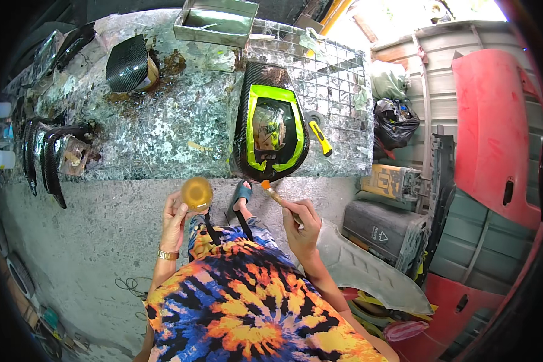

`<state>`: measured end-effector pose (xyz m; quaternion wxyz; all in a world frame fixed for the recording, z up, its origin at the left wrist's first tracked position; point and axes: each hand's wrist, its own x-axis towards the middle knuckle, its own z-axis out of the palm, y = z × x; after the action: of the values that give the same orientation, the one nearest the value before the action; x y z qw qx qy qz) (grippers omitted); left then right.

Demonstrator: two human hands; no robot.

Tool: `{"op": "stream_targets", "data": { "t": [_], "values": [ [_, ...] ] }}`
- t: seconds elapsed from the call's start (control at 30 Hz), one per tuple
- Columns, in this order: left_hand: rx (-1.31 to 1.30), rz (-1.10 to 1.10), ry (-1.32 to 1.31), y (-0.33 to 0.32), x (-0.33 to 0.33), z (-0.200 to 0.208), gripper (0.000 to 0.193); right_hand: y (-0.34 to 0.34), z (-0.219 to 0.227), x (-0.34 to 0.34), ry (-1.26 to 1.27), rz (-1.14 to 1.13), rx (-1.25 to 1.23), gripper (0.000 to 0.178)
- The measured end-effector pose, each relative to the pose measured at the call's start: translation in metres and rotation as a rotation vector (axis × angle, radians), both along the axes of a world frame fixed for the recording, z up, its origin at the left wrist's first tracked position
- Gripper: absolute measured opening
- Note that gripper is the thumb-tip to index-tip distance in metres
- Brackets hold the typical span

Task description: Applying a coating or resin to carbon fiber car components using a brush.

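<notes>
In my left hand (175, 212) is a round cup of amber liquid (197, 194), held off the table's near edge with my fingers closed around its side. My right hand (304, 224) pinches the handle of a small brush (276, 195). The brush's orange tip is right by the near end of a glossy black carbon-fibre part (241, 142), either touching it or just short of it; I cannot tell which. Bright yellow-green tape (274, 92) frames an opening in that part. A yellow utility knife (321, 140) lies to its right, beside a dark roll of tape (313, 117).
The stained worktable (163, 130) carries a metal tray (214, 30) at the back, another carbon-fibre piece (127, 65) and curved black parts (55, 151) at the left. On the right stand a grey bin (377, 226), a black bag (396, 123) and red panels (489, 127).
</notes>
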<state>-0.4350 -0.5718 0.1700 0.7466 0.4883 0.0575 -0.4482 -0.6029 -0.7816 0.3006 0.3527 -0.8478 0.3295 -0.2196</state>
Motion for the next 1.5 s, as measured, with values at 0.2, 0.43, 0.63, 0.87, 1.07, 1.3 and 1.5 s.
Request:
{"op": "stream_targets", "data": {
  "t": [0.2, 0.43, 0.63, 0.87, 1.07, 1.3, 1.5],
  "values": [
    [-0.042, -0.011, 0.017, 0.001, 0.008, 0.002, 0.035, 0.003, 0.007, 0.003, 0.022, -0.009, -0.11, 0.023],
    [-0.046, -0.004, -0.005, 0.003, 0.013, -0.002, 0.035, 0.003, 0.002, 0.003, 0.068, 0.048, -0.175, 0.023],
    [-0.028, 0.001, 0.017, 0.005, 0.014, -0.008, 0.034, 0.001, 0.008, 0.01, 0.051, 0.007, -0.176, 0.02],
    [-0.078, -0.015, 0.012, 0.004, 0.016, 0.0, 0.035, -0.005, 0.037, 0.018, 0.115, -0.048, -0.07, 0.012],
    [-0.091, -0.024, 0.011, 0.005, 0.017, 0.001, 0.034, -0.023, 0.035, 0.037, 0.192, 0.057, -0.085, 0.011],
    [-0.074, 0.005, 0.021, 0.016, 0.015, -0.007, 0.041, -0.02, 0.037, 0.042, 0.145, 0.001, -0.144, 0.01],
    [-0.057, -0.033, 0.01, 0.019, 0.013, -0.014, 0.043, -0.014, 0.021, 0.033, 0.14, 0.086, -0.203, 0.01]
  ]
}}
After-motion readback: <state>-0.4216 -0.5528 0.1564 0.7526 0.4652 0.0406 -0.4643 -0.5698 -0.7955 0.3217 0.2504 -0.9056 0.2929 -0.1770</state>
